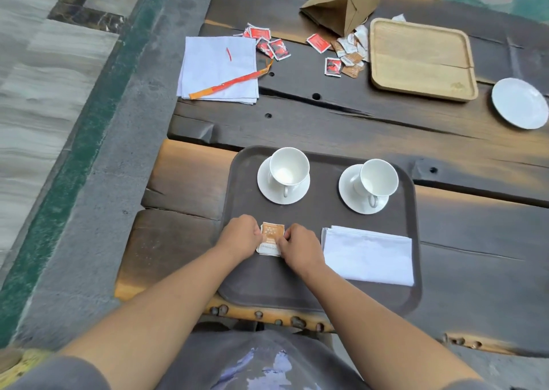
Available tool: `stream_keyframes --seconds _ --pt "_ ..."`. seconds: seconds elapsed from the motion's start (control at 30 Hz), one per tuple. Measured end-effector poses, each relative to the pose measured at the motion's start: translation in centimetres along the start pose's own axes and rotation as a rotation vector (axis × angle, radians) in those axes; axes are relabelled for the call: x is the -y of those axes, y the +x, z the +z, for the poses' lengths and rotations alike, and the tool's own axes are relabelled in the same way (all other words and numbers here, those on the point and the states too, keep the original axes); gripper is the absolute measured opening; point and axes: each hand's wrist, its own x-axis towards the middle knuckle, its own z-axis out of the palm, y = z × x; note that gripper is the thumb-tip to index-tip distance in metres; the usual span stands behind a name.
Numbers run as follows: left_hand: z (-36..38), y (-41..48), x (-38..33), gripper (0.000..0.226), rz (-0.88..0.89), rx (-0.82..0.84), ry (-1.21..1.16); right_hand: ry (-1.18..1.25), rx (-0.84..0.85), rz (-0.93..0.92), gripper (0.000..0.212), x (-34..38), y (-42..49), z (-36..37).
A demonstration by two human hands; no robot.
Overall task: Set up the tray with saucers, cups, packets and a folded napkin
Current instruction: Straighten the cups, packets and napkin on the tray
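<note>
Observer: left hand (239, 235), right hand (300, 248), state?
Recorder: both curled, fingertips pinching packet stack (271, 239) at opposite edges. Stack lies between them on tray (267, 282). Folded napkin (368, 256) just right of right hand.

1. Dark tray (326, 294): the landmark, lying on a wooden table (475, 241).
2. Tray, far half: left cup (289, 167) upright on left saucer (263, 182); right cup (378, 179) upright on right saucer (347, 190).
3. Tray, near right: folded napkin (368, 256), lying flat.
4. Tray, near left: left hand (240, 235) and right hand (300, 248) pinch a small stack of packets (271, 238).
5. Beyond the tray: flat napkins (219, 66), loose packets (347, 54), paper bag (344, 0), wooden tray (421, 60), spare saucer (520, 103).
</note>
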Motion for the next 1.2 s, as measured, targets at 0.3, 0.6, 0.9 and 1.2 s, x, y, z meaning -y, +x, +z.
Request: stream_keyframes --seconds 0.3,0.6,0.9,1.2 --pt "0.9 0.1 0.2 0.015 -0.003 -0.021 -0.013 0.105 -0.007 0.049 0.014 -0.5 -0.2 0.2" --pt "2.3 -0.2 -0.2 0.013 -0.004 -0.011 -0.064 0.114 0.006 0.076 0.02 -1.8 -0.7 -0.6" --pt "2.5 -0.5 0.2 0.013 -0.016 -0.03 -0.093 0.141 -0.001 0.049 0.019 -1.7 -0.7 -0.5" --pt "2.5 -0.6 0.6 0.018 0.021 -0.047 -0.063 0.228 0.013 0.012 0.016 -2.5 -1.1 -0.7"
